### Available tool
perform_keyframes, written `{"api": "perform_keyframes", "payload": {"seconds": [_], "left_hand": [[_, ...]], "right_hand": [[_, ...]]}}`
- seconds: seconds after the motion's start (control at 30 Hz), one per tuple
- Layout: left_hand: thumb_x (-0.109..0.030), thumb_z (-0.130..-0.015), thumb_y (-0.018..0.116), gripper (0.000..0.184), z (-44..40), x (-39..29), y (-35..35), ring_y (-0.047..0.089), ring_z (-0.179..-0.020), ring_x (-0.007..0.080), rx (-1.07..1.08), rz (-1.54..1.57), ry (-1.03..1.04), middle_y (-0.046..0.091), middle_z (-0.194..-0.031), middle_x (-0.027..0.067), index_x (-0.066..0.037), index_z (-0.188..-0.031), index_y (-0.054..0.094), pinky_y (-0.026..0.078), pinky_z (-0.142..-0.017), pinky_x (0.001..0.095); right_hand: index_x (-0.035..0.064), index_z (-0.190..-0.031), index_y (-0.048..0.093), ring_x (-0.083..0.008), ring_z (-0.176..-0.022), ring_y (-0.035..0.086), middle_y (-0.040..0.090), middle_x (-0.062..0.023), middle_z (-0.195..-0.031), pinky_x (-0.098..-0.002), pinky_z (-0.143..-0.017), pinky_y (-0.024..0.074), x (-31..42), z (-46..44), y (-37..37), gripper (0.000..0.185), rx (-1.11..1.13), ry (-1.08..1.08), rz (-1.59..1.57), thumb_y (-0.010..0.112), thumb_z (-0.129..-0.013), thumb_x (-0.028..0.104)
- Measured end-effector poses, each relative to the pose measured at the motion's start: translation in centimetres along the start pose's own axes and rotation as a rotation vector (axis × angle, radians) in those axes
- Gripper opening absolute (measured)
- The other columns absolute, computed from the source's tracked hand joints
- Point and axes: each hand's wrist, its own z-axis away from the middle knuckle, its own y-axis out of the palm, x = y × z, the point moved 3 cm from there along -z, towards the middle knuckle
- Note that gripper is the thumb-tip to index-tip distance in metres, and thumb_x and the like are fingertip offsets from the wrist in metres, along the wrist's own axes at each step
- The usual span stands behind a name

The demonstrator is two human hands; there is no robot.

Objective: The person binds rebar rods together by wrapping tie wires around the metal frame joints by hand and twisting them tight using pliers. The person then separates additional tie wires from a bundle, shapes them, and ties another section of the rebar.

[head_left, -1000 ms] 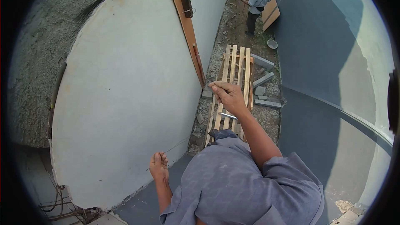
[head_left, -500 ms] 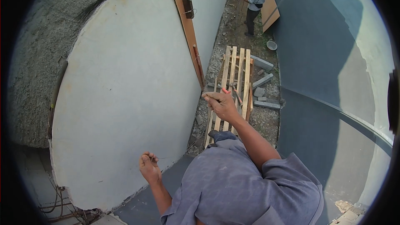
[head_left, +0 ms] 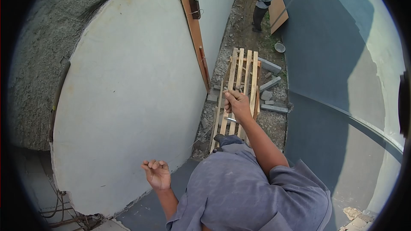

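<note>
My left hand is raised palm-up at the lower left, in front of the pale wall, its fingers loosely bent and apart, with nothing visible in them. Over the wooden slats, my right hand is closed in a pinch; what it pinches is too small to make out. Just below that hand, a silvery metal piece shows against the slats. A faint thin strand runs near the wall's lower right edge.
A person stands in the passage beside a leaning board. Concrete pieces and a bucket lie on the ground to the right. An orange-brown plank runs down the pale wall; a dark grey wall bounds the right.
My left hand has moved left and its fingers have opened. My right hand moved left, then back right and slightly lower. Red-handled pliers seen half a second ago are now out of sight.
</note>
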Motion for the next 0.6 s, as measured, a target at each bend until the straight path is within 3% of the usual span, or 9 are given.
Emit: {"api": "perform_keyframes", "payload": {"seconds": [0.27, 0.37, 0.47, 0.6], "left_hand": [[-0.03, -0.096, 0.064, 0.018, -1.1, 0.2, 0.9, 0.055, -0.075, 0.0104, 0.157, 0.023, -0.047, 0.058, -0.08, -0.0035, -0.014, -0.102, 0.069, 0.049, -0.069, 0.0297], [-0.029, -0.096, 0.065, 0.018, -2.1, 1.0, 1.2, 0.054, -0.074, 0.0095, 0.111, -0.323, -0.035, 0.058, -0.08, -0.003, -0.012, -0.102, 0.068, 0.047, -0.062, 0.0267], [-0.023, -0.095, 0.068, 0.018, -3.4, 2.9, 2.9, 0.056, -0.072, 0.011, -0.073, -0.63, -0.049, 0.061, -0.081, -0.0004, -0.006, -0.099, 0.066, 0.046, -0.063, 0.0253], [-0.018, -0.099, 0.062, 0.017, -4.5, 6.5, 4.6, 0.054, -0.073, 0.0093, -0.151, -0.803, -0.074, 0.061, -0.083, 0.0025, -0.001, -0.103, 0.065, 0.044, -0.062, 0.0232]], "right_hand": [[0.0008, -0.112, 0.07, -0.008, -0.058, 0.058, 0.06, -0.001, -0.072, -0.023, -0.049, 0.0471, -1.1, 1.0, 2.3, 0.024, 0.19, 0.041, 0.144, 0.062, -0.099, 0.019], [0.0011, -0.11, 0.072, -0.0079, -0.06, 0.059, 0.062, -0.0016, -0.076, -0.0234, -0.051, 0.047, -0.4, 2.3, 4.4, 0.023, 0.323, -0.05, 0.245, 0.064, -0.097, 0.018], [0.0015, -0.108, 0.073, -0.0081, -0.061, 0.06, 0.064, -0.0026, -0.079, -0.0245, -0.053, 0.0471, 0.8, 3.8, 7.0, 0.021, 0.517, -0.109, 0.328, 0.067, -0.095, 0.017], [0.0023, -0.108, 0.073, -0.0075, -0.065, 0.061, 0.069, -0.0036, -0.085, -0.0248, -0.056, 0.0496, 2.5, 6.5, 10.0, 0.021, 0.707, -0.045, 0.348, 0.07, -0.092, 0.015]]}}
